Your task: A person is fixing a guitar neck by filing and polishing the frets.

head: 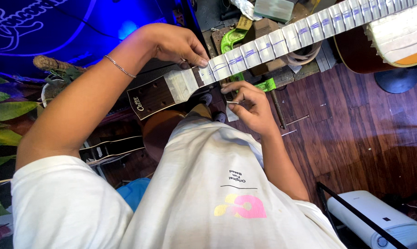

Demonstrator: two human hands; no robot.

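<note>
Long guitar neck wrapped in white masking-tape strips (282, 39) lying across lap. Left hand (174, 44) fingertips pressed together onto neck near dark wooden headstock (151, 97). Right hand (250, 108), just below neck, pinching thin metal fret wire (233, 102).

White tape and purple lines along a dark brown guitar neck (282, 39)

The headstock (148, 97) was dark brown, the clamp (231, 41) bright green, the floor (356, 120) reddish-brown wood, the shirt (208, 193) off-white with a pink-and-yellow print, the bracelet (119, 66) silver
</note>
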